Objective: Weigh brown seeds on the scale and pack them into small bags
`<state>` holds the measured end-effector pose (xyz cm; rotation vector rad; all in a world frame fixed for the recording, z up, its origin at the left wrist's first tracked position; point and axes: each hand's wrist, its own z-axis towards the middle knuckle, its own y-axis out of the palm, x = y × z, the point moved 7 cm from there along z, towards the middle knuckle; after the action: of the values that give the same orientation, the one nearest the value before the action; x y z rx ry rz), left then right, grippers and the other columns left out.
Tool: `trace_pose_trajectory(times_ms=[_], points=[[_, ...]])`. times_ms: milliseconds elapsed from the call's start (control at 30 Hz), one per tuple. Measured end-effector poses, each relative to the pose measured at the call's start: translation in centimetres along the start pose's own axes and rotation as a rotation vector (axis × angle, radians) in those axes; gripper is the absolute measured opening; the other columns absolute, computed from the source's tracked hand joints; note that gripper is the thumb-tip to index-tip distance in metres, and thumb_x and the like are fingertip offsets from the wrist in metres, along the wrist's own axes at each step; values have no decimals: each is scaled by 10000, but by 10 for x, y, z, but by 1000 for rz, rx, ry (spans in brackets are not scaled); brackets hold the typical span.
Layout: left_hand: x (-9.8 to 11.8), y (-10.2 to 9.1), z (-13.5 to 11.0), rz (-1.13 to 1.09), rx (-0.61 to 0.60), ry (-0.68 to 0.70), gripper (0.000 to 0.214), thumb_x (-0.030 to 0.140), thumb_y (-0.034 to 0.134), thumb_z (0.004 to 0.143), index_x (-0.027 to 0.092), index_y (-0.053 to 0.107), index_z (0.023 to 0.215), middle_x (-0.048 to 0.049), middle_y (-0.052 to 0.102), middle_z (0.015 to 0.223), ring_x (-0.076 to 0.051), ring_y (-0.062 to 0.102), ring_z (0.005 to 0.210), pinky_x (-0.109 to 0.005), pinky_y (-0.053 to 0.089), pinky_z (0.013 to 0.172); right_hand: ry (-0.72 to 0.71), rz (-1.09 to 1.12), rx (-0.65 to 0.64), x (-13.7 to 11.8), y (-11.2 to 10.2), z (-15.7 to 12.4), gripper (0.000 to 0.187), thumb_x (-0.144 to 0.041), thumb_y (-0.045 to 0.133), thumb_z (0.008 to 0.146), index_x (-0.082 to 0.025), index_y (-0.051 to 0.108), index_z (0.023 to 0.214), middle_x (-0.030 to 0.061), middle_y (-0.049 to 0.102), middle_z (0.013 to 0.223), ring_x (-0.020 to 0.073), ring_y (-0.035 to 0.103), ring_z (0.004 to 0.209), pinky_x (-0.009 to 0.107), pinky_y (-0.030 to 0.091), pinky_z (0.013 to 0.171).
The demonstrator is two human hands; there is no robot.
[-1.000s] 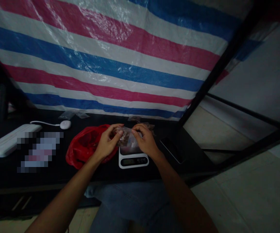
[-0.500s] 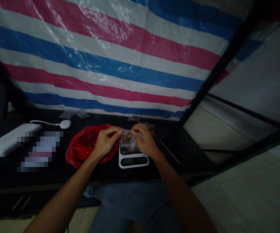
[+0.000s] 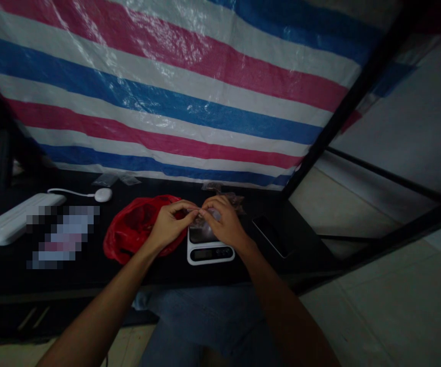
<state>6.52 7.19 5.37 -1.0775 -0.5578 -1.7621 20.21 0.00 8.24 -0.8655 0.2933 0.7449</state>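
Nearest to you, your legs in blue jeans [image 3: 201, 316] show below the front of the black desk [image 3: 71, 280], and your bare forearms reach forward over it. Close to the desk's front edge, a white scale [image 3: 210, 257] has its small display and buttons turned towards you; the display is too dim to read. Just beyond that panel, your left hand [image 3: 172, 221] and your right hand [image 3: 224, 219] come together, thumbs and fingers pinched on the upper edge of a small clear bag [image 3: 198, 221] with brownish bits in it. The bag hangs between your hands, over the left part of the scale's dark plate in your view; you cannot tell from here whether it touches the plate. Left of the scale, a crumpled red plastic bag [image 3: 128, 237] lies open, partly behind your left wrist. Right of your right hand, a dark phone [image 3: 271, 237] lies flat. Further left are a blurred-out item [image 3: 65, 237], a long white case [image 3: 17, 219] and a round white device [image 3: 103, 194] with a short cable. Past your right hand lie clear packets with brown contents [image 3: 237, 201]; at the back left, flat clear bags [image 3: 107, 179] lie before the striped plastic sheet [image 3: 166, 107].
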Motion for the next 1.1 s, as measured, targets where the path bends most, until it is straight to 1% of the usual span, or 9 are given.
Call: trace_pose_trajectory(times_ms=[100,267,467,633,767,867,967,1033,1100], points=[[0,-2,0,-29,-15,-3,215,381,772,797,167,786,794,-78,795,852,-215,727,814,-323,582,778,-11,15,8,-5,0,1,106,-275,626,973,-229,657,883,57,703,971,226,617,995,399,478,926],[4,-9,-1,-58,-50,11,270,428,726,862,177,824,861,-103,808,924,-243,736,879,-347,573,817,15,60,-15,-4,-6,1,106,-280,621,977,-236,652,886,47,704,982,214,628,995,395,476,948],[9,-12,0,-11,-53,45,291,449,718,866,179,803,802,-89,780,844,-230,712,806,-335,554,761,12,85,-73,-1,-9,0,121,-257,606,976,-228,633,861,42,697,943,211,623,965,396,473,940],[7,-13,1,-37,-4,33,279,442,745,839,175,788,773,-81,773,830,-216,709,785,-319,560,735,5,89,-62,-8,-4,4,85,-255,621,954,-232,637,874,44,695,965,211,631,968,391,488,927],[5,-11,1,-47,-21,31,218,392,765,833,177,798,819,-78,784,862,-210,718,811,-324,575,765,4,73,-26,-9,-2,7,94,-231,611,953,-227,638,863,50,693,961,213,634,971,391,485,923],[7,-11,5,1,-33,45,216,387,753,846,177,783,807,-71,776,853,-207,712,811,-325,575,768,7,81,-5,-10,-1,9,89,-227,628,939,-226,646,852,50,695,952,215,639,962,391,488,912],[16,-12,10,60,-76,56,249,415,715,874,178,777,831,-81,778,898,-222,718,859,-345,578,810,21,100,-13,-9,-2,12,105,-246,643,936,-226,659,834,47,701,938,209,648,942,383,497,902],[28,-19,9,160,-90,85,265,432,690,893,183,780,899,-89,776,971,-237,717,936,-368,572,877,27,89,-24,-6,-7,16,122,-263,661,928,-222,673,814,44,703,907,207,651,912,382,501,890],[41,-32,3,349,-102,111,292,457,687,897,198,768,1006,-89,765,1054,-254,708,1012,-392,556,937,57,68,20,1,-21,22,134,-285,682,915,-218,691,800,42,706,879,207,650,870,378,507,855]])
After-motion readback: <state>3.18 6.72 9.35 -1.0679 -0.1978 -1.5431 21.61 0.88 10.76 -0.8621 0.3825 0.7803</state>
